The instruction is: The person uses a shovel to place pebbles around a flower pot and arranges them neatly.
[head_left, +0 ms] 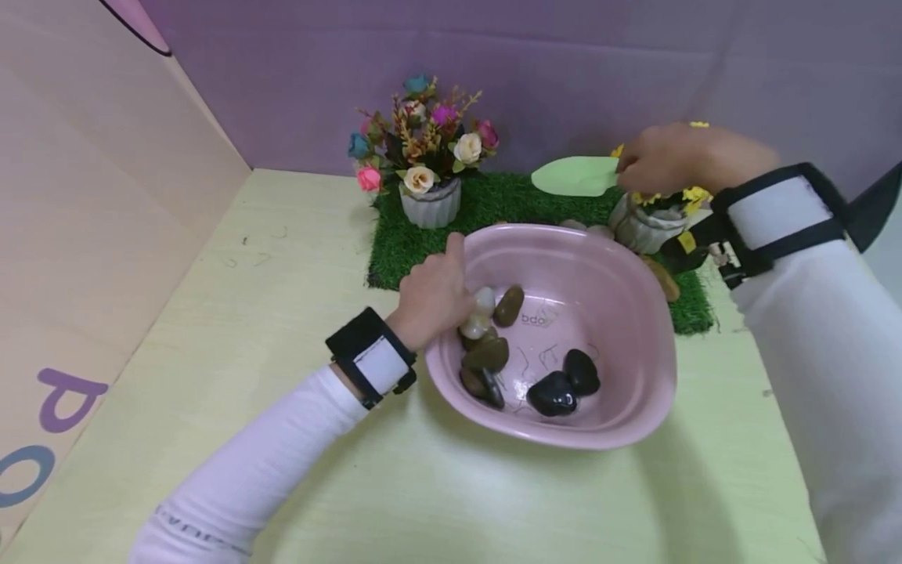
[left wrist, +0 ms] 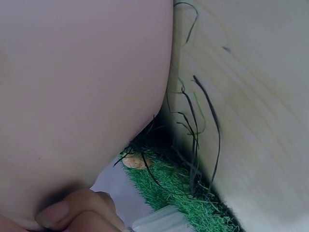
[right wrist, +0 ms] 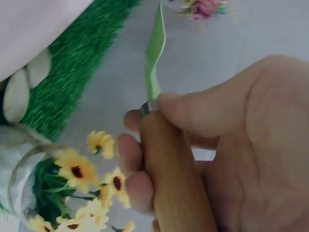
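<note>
My left hand [head_left: 435,296] grips the left rim of a pink plastic basin [head_left: 634,337], fingers on its outer wall in the left wrist view. Inside the basin lie several brown and pale stones [head_left: 488,354] along the left side, plus two glossy black stones [head_left: 553,393] nearer the front. In my right hand [head_left: 669,160] is a garden trowel with a pale green blade [head_left: 576,176]. Its wooden handle [right wrist: 169,164] shows in the right wrist view, fingers wrapped round it and thumb near the metal collar. The blade points left, above the back of the basin.
A ribbed pot of mixed artificial flowers [head_left: 431,202] stands on the green turf mat [head_left: 493,196] behind the basin. Another pot with yellow flowers [head_left: 644,223] is below the right hand. Loose stones [head_left: 661,278] lie by the basin's right side. Thin strands [left wrist: 207,101] litter the table.
</note>
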A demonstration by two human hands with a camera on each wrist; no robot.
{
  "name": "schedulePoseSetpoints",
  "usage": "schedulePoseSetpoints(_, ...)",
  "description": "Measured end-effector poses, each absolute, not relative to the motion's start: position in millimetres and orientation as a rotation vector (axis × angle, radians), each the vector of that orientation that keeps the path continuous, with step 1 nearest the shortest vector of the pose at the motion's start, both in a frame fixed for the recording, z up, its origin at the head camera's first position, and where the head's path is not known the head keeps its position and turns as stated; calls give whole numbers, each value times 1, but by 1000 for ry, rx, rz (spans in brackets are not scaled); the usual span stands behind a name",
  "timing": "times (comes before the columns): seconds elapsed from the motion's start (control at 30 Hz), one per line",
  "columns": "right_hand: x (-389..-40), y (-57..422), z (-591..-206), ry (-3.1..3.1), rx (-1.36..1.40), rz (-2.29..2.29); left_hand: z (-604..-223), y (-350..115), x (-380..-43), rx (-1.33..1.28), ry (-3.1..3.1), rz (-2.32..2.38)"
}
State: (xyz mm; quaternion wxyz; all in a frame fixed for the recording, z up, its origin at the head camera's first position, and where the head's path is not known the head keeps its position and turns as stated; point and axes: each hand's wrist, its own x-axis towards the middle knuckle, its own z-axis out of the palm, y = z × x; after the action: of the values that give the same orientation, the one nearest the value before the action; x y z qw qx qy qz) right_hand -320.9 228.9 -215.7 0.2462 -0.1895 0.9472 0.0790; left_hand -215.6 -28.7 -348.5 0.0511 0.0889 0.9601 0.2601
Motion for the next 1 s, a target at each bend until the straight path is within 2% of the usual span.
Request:
schedulePoseSetpoints(0.23, -307, 231, -204, 2592, -469, 60, -350, -28, -215, 279, 2924, 789)
schedulePoseSetpoints(0.4, -294, 217, -199, 2564, -625, 272, -350, -28, -216, 269, 2929, 783)
schedulePoseSetpoints(0.6, -260, 180, -209, 2646, -680, 451, -349, -29, -216, 274, 2929, 791)
schedulePoseSetpoints(0.8, -231, 160, -239, 2910, -1021, 576, -350, -30, -216, 280, 2930, 792)
schedulePoseSetpoints(1.0, -223, 155, -264, 2984, -1290, 693, -350, -31, -215, 293, 2928, 800)
